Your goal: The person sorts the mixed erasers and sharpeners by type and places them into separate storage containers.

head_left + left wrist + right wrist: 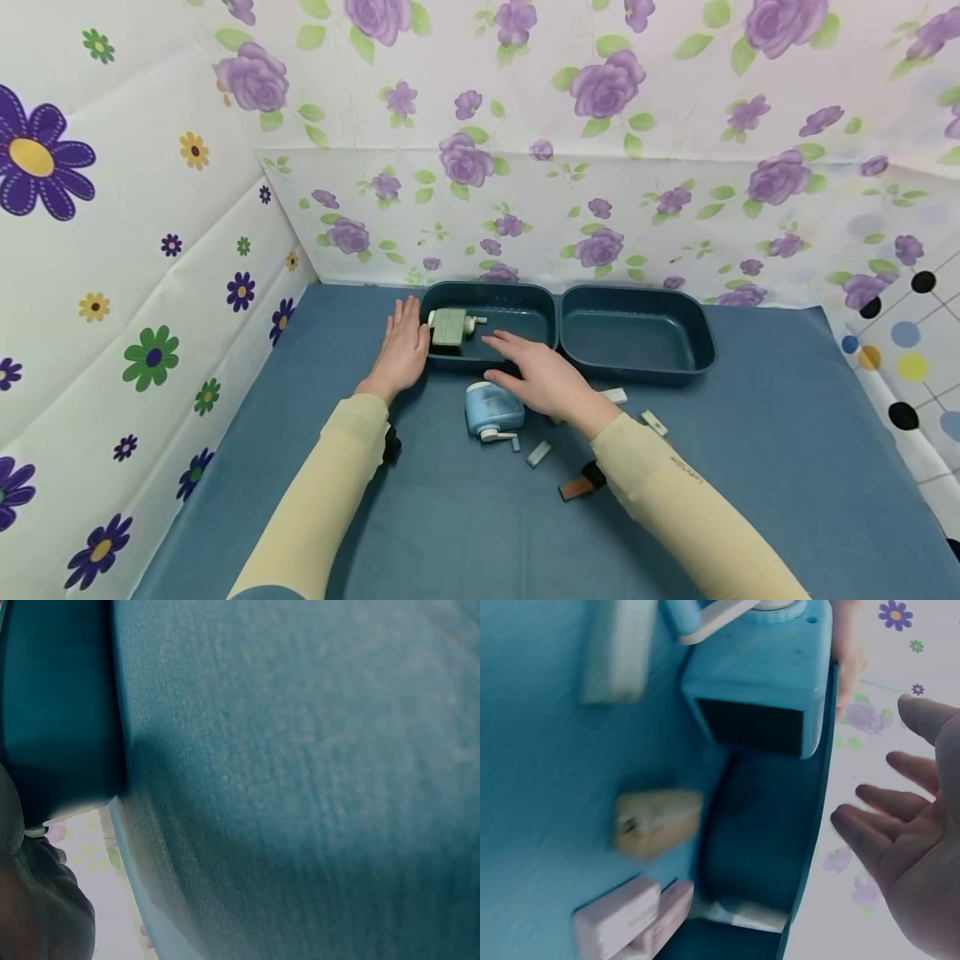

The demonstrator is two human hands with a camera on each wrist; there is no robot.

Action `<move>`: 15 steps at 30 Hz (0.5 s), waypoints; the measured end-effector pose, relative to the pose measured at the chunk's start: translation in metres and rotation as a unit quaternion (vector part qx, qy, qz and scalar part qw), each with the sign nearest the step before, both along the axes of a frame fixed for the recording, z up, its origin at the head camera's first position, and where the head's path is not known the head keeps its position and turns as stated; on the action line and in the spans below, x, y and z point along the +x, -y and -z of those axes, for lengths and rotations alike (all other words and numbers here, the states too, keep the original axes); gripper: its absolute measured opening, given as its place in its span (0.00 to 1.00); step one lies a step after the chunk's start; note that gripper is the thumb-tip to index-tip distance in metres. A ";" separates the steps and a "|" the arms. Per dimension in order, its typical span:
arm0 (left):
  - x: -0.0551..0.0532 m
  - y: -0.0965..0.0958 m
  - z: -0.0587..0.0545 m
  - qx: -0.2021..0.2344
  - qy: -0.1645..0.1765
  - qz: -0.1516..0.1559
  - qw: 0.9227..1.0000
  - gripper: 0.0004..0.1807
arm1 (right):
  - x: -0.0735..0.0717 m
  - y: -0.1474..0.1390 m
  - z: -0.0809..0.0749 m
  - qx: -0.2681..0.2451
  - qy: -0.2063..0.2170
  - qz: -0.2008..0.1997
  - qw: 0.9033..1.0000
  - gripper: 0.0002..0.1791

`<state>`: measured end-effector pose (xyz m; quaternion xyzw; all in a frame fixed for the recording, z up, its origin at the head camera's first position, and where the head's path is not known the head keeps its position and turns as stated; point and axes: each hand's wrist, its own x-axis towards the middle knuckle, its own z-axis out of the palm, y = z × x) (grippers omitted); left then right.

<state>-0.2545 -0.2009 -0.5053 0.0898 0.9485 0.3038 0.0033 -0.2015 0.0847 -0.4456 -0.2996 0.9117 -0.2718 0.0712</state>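
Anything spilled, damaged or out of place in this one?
Nothing looks clearly spilled or broken. Mildly untidy: small blocks lie scattered at differing angles on the blue cloth, to the right of the blue sharpener. Its upper face shows a dark smudge; dirt or design, I can't tell.

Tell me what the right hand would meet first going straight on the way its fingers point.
Probably the green sharpener in the left tray, though the right hand may be high enough to pass over it.

Left tray [517,313] holds one sharpener [450,327]; another [495,407] lies before, seemingly apart.
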 end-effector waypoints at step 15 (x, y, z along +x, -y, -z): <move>0.001 0.000 -0.001 0.011 0.010 0.000 1.000 0.34 | 0.024 -0.028 0.010 0.007 -0.081 -0.121 0.989 0.33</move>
